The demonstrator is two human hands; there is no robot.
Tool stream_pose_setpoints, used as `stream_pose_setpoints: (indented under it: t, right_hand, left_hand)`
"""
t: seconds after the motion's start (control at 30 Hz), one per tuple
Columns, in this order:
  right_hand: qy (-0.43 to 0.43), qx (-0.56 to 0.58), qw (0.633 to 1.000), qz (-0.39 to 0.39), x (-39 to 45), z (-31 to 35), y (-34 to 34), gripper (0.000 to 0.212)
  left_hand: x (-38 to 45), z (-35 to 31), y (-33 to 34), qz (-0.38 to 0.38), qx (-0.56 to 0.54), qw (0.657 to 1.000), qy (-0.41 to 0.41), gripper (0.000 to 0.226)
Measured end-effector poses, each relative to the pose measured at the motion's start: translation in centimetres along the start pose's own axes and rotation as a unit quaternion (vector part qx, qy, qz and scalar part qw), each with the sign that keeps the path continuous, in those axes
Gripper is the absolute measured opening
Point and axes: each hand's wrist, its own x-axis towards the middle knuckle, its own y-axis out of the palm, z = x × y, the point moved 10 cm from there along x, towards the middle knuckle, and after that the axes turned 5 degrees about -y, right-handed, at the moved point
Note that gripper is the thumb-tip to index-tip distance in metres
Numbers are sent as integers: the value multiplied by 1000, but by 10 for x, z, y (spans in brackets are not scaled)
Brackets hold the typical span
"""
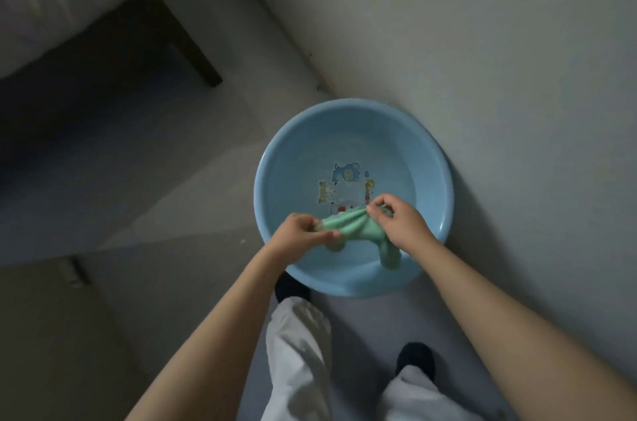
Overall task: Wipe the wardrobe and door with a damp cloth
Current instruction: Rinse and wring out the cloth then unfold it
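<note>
A bedroom in a home is indicated by a bed [51, 0] draped with pale bedding on a dark wooden frame [186, 38], by a plain pale wall [482, 41], and by a blue plastic washbasin [275, 158] set on the tiled floor [138, 179].

Light blue basin [354, 282] with multicolour cartoon print [344, 188] on its bottom, mint green cloth [348, 227], white trousers [300, 351], dark shoes [415, 357], grey floor [155, 179], dark brown bed frame [186, 41].
</note>
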Motion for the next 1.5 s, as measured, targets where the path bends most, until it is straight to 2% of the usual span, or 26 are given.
stream_pose_setpoints:
  t: [0.07, 0.13, 0.23, 0.3, 0.37, 0.43, 0.5, 0.57, 0.63, 0.73, 0.8, 0.9, 1.0, 1.17, 1.3, 1.4, 1.43, 1.5]
  right_hand:
    - [30, -4, 999, -27, 40, -10, 3, 15]
    - [53, 6, 996, -73, 70, -19, 5, 17]
    - [88, 28, 983, -156, 108, -42, 13, 18]
    - [86, 11, 981, -171, 125, -52, 23, 25]
    - [84, -56, 982, -159, 140, -63, 36, 38]
    - [126, -109, 977, -133, 147, -77, 51, 47]
    - [169, -82, 973, -133, 151, -91, 62, 46]
    - [191, 51, 967, -159, 153, -90, 70, 39]
    - [185, 136, 959, -166, 154, -74, 77, 33]
    - [145, 204, 955, -159, 143, -38, 80, 34]
    - [124, 216, 958, -140, 137, -21, 80, 46]
    - [108, 144, 970, -164, 142, -7, 64, 48]
    - [117, 40, 970, -211, 156, -10, 42, 53]
    - [128, -52, 976, -170, 167, -42, 50, 58]
    - [182, -65, 952, -239, 150, -83, 29, 54]
    - [128, -46, 951, -279, 147, -86, 22, 33]
    - [105, -30, 957, -267, 149, -83, 28, 31]
    - [105, 30, 975, -194, 156, -79, 51, 35]
  left_hand:
    - [41, -6, -14, 10, -17, 1000, -12, 30]
    - [77, -4, -19, 9, -98, 994, -44, 26]
    - [124, 11, -24, -59, -203, 973, -94, 24]
    - [149, 21, -16, -75, -237, 959, -134, 51]
    - [169, 34, -4, -89, -269, 939, -195, 83]
    - [195, 59, 9, -113, -318, 907, -250, 95]
    - [194, 53, 23, -103, -371, 875, -293, 79]
    - [194, 41, 37, -64, -422, 850, -307, 56]
    - [198, 32, 45, -43, -452, 836, -309, 54]
    - [200, 28, 36, -58, -453, 846, -276, 47]
    - [202, 22, 29, -48, -442, 861, -248, 42]
    - [196, 3, 25, -43, -401, 889, -216, 36]
    - [186, -13, 25, -60, -371, 901, -219, 42]
    - [169, -15, 11, -140, -335, 910, -199, 42]
    - [158, 4, -10, -211, -232, 938, -151, 42]
    - [168, 32, -9, -187, -170, 954, -164, 41]
    - [170, 35, -4, -172, -185, 954, -160, 48]
    - [176, 32, 10, -131, -251, 947, -150, 57]
